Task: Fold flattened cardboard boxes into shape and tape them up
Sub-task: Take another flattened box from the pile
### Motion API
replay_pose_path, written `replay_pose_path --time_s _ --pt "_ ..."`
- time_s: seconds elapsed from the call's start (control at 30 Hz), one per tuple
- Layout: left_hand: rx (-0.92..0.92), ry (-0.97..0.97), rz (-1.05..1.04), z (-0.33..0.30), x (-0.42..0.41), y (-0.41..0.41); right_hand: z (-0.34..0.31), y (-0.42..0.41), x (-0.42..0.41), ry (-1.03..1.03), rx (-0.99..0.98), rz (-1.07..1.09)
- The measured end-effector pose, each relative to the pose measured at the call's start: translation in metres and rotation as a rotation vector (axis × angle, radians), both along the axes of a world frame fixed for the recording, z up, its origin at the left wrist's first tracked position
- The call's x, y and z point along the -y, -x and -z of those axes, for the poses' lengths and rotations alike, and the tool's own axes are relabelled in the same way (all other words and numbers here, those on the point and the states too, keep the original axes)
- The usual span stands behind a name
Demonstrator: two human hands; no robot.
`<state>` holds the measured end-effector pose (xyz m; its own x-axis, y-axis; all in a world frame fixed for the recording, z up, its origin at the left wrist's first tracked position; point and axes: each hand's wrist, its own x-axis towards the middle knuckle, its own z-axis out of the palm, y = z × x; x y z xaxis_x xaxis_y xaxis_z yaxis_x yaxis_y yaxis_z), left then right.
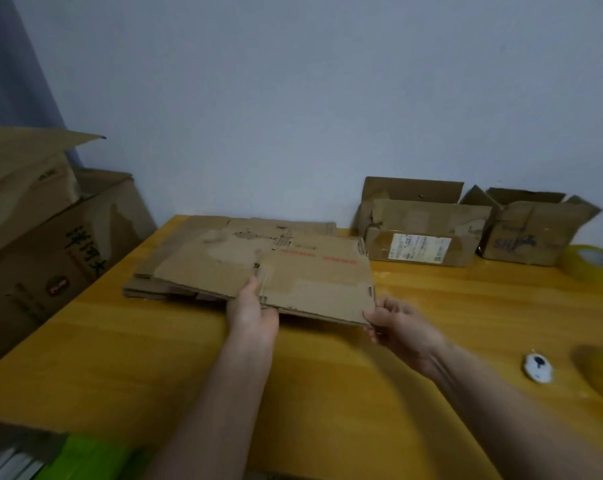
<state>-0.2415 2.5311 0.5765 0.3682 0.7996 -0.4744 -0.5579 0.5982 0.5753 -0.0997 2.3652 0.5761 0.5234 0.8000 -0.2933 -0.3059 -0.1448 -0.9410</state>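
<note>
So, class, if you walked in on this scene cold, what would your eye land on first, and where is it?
First, the flattened cardboard box in the middle, top of a pile on the yellow table, gripped at its near edge by the left hand and at its near right corner by the right hand. Then the two opened boxes against the wall, far right.

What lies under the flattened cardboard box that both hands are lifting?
Under the flattened brown cardboard box lies a stack of more flattened cardboard on the yellow wooden table. How many sheets are there is hidden.
</note>
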Motion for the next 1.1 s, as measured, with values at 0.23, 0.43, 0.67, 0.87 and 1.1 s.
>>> replay_pose_path --time_s 0.23,0.43,0.67,0.87,1.1 --pt "-0.035 -0.189 0.121 -0.030 0.098 -0.034 -0.023 -0.005 0.087 0.333 0.908 -0.020" --pt "-0.072 -0.357 0.332 -0.078 0.162 -0.057 -0.053 -0.003 0.127 0.255 1.111 -0.237" --pt "0.119 -0.474 0.580 -0.111 0.194 -0.074 -0.068 -0.025 0.173 0.052 0.841 -0.190" --pt "0.250 -0.522 0.688 -0.122 0.195 -0.083 -0.074 -0.036 0.184 -0.041 0.811 -0.118" --pt "0.395 -0.557 0.729 -0.132 0.194 -0.089 -0.068 -0.034 0.177 -0.089 0.917 -0.018"
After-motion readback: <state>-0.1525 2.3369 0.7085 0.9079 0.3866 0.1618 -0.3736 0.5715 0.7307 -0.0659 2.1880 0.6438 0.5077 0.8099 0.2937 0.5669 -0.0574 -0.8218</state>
